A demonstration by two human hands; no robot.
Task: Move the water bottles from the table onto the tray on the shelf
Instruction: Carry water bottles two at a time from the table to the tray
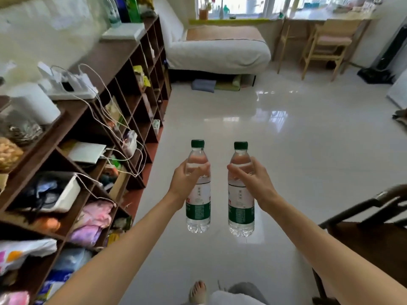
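Note:
Two clear water bottles with green caps and green-and-white labels are held upright in the air over the floor. My left hand (186,180) grips the left bottle (198,208) around its upper body. My right hand (253,179) grips the right bottle (241,210) the same way. The two bottles hang side by side, a small gap apart. A white tray (123,33) lies on top of the brown shelf (105,56) at the far left, with several bottles standing just behind it.
The brown cubby shelf runs along the left wall, crammed with bags, cloths, a power strip (72,86) and dangling white cables. A dark table edge (374,238) sits at right. Glossy white floor (275,139) stretches ahead to a white sofa bed (218,49) and a wooden chair (326,45).

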